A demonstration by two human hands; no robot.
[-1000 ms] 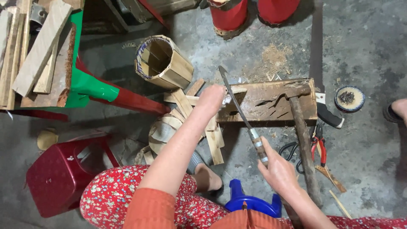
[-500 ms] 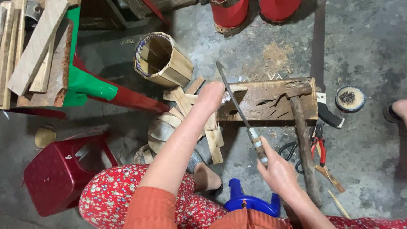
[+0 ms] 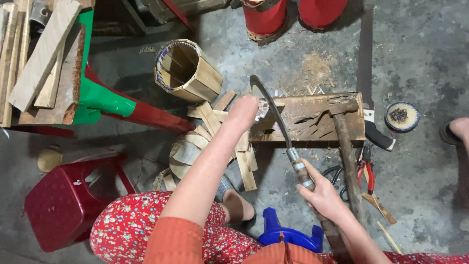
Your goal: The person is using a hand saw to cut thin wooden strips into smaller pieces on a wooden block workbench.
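My right hand [image 3: 320, 195] grips the banded handle of a curved knife [image 3: 273, 112], whose dark blade arcs up over a worn wooden chopping block [image 3: 312, 117]. My left hand [image 3: 244, 110] is closed on a small pale piece at the block's left end, right beside the blade. A hammer [image 3: 344, 142] with a long wooden handle lies across the block's right side.
A small barrel of wooden slats [image 3: 188, 71] lies on its side behind loose slats [image 3: 244, 156]. A red plastic stool [image 3: 63, 200] stands at the left, a handsaw [image 3: 366, 68] and a bowl of nails [image 3: 401, 116] at the right, red pliers [image 3: 366, 173] near the hammer.
The knife blade has swung slightly left and down toward the piece in my left hand. Both hands stay at the block.
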